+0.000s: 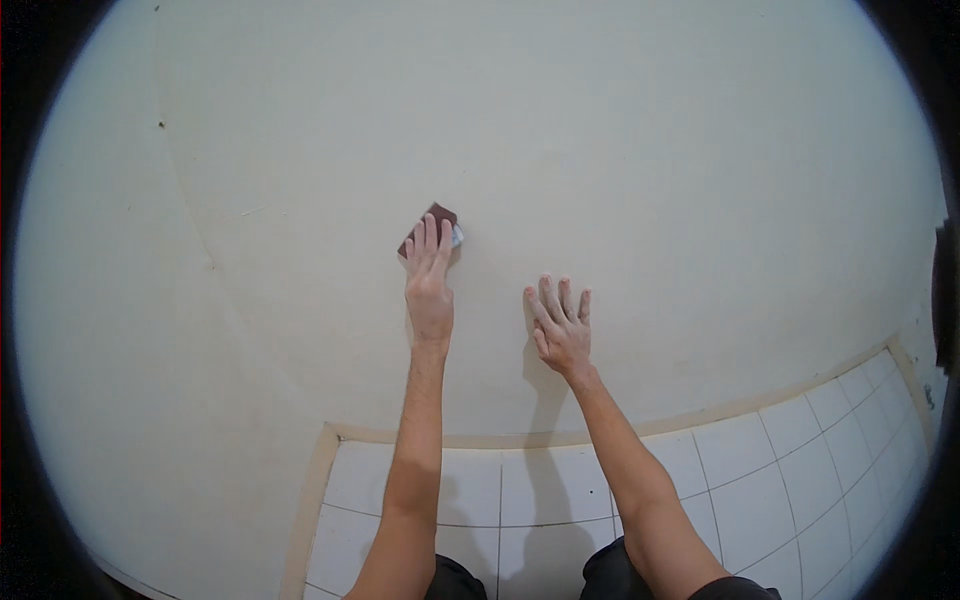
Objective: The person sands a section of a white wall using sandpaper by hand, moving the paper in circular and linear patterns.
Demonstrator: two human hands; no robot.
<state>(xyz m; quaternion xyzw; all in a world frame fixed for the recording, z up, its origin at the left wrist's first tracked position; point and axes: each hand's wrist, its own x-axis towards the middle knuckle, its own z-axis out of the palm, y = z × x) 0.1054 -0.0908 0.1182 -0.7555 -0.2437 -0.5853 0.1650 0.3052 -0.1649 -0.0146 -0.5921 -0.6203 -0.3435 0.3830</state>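
Observation:
My left hand (430, 280) presses a folded piece of reddish-brown sandpaper (441, 213) against the pale wall (620, 150), its fingers laid over the sheet. A whitish-blue bit of the sheet's other side shows at its right edge. Lower and to the right, my right hand (562, 325) rests against the same wall with its fingers spread, holding nothing. Pale dust coats the fingers of that hand. The left thumb is mostly out of sight.
White floor tiles (740, 450) meet the wall along a beige skirting strip (470, 440). At the left a wall corner runs down to the floor. Small dark marks (161, 125) dot the upper left wall. A dark object (943, 300) stands at the far right edge.

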